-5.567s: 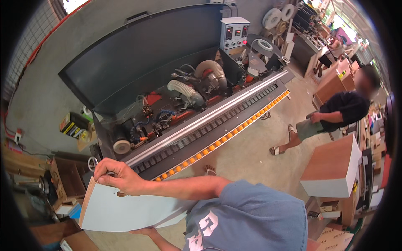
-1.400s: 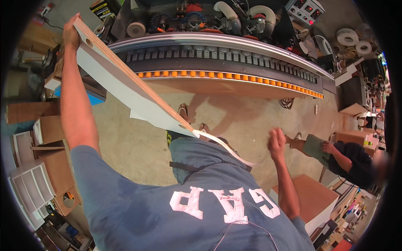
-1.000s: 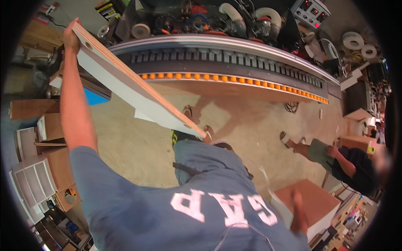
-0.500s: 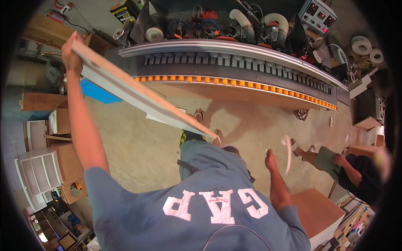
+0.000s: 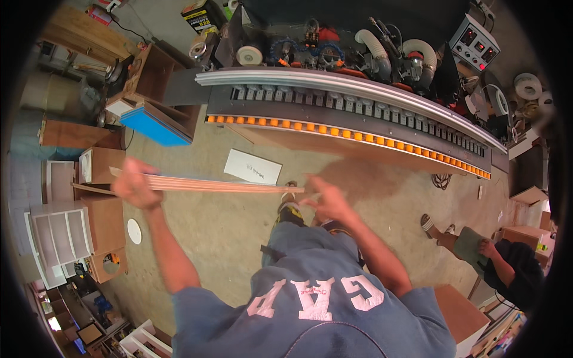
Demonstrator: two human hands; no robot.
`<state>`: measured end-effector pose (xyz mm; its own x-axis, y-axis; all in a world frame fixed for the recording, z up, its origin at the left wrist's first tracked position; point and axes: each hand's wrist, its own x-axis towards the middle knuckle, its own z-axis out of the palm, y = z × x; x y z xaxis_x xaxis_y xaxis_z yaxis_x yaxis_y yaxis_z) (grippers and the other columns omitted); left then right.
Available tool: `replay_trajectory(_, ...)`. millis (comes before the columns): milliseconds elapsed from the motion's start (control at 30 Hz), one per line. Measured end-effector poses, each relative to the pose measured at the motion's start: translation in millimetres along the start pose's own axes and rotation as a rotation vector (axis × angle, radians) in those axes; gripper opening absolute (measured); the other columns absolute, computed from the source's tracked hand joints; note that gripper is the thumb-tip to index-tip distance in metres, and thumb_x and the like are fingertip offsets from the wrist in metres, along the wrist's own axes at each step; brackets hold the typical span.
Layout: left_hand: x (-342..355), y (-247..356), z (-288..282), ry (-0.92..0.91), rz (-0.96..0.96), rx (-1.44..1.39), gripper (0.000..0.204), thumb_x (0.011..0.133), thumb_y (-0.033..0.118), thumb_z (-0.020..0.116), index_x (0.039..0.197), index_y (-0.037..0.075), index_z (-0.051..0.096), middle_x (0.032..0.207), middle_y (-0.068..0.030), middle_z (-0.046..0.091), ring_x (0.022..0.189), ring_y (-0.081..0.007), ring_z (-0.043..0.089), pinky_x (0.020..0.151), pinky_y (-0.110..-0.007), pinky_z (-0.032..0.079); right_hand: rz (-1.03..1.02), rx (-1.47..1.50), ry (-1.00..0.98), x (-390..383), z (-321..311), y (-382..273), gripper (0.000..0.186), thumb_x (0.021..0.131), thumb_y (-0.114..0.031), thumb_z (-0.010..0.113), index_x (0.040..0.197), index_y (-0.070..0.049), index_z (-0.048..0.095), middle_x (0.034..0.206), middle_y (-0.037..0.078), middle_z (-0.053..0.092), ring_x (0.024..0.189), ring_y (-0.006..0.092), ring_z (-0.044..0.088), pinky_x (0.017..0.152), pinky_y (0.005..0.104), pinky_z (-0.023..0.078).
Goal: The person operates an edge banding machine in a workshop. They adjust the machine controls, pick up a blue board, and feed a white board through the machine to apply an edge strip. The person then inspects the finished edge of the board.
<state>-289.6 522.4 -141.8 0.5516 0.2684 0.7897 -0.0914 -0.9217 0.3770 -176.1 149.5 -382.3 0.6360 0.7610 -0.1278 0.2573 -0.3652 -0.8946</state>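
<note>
A long wooden board (image 5: 227,185), its layered edge turned up toward me, lies nearly level across the space in front of my body. Around its left end my left hand (image 5: 138,184) is closed, somewhat smeared by motion. My right hand (image 5: 327,200) is at the opposite end, thumb and fingers spread apart close to the board's tip. Whether those fingers touch the wood cannot be made out. Beyond the board stands a long machine with a row of orange rollers (image 5: 322,129) along its near side.
A white sheet with dark marks (image 5: 253,167) lies on the floor past the board. Blue-faced panels (image 5: 156,126) lean near the machine's left end. Cabinets (image 5: 59,230) line the left. Another person's hand (image 5: 487,247) holds a greenish-grey panel (image 5: 470,246) at right.
The board has swung from a steep slant to nearly level, its left end coming nearer with my left hand. My right hand has moved left to its other end. A pale strip beside it has gone.
</note>
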Motion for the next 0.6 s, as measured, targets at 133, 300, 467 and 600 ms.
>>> replay_trajectory(133,-68,-45,56,-0.094,0.105,0.133,0.04,0.092,0.025,0.05,0.055,0.011,0.046,0.052,-0.0088,0.044,0.047,-0.0289,0.044,0.047,-0.042,0.032,-0.028,-0.03,-0.027,83,102,-66,0.078,0.078,-0.041,0.082,0.139,-0.006,0.048,0.111,0.027,0.067,0.1,0.0455,0.066,0.086,0.0482,0.054)
replay_trajectory(300,-131,-70,136,-0.297,0.12,0.125,0.029,0.082,0.017,0.058,0.056,0.014,0.046,0.055,-0.0051,0.045,0.048,-0.0259,0.043,0.05,-0.041,0.031,0.343,-0.019,0.081,134,204,27,0.054,0.081,-0.031,0.078,0.122,-0.003,0.057,0.086,0.023,0.07,0.087,0.0424,0.069,0.075,0.0475,0.055)
replay_trajectory(467,-189,-110,214,-0.404,0.114,0.073,0.028,0.08,0.02,0.062,0.056,0.015,0.047,0.055,-0.0007,0.043,0.05,-0.02,0.043,0.052,-0.036,0.03,0.303,0.092,0.048,158,274,150,0.044,0.086,-0.026,0.072,0.124,-0.007,0.059,0.106,0.025,0.07,0.1,0.0437,0.067,0.084,0.0477,0.054)
replay_trajectory(600,-224,-153,248,-0.409,0.115,0.113,0.029,0.08,0.022,0.064,0.056,0.016,0.048,0.056,0.0005,0.042,0.051,-0.018,0.044,0.052,-0.035,0.029,0.31,0.201,0.071,196,301,188,0.048,0.089,-0.023,0.068,0.133,-0.009,0.056,0.11,0.024,0.07,0.104,0.0433,0.067,0.09,0.0463,0.053)
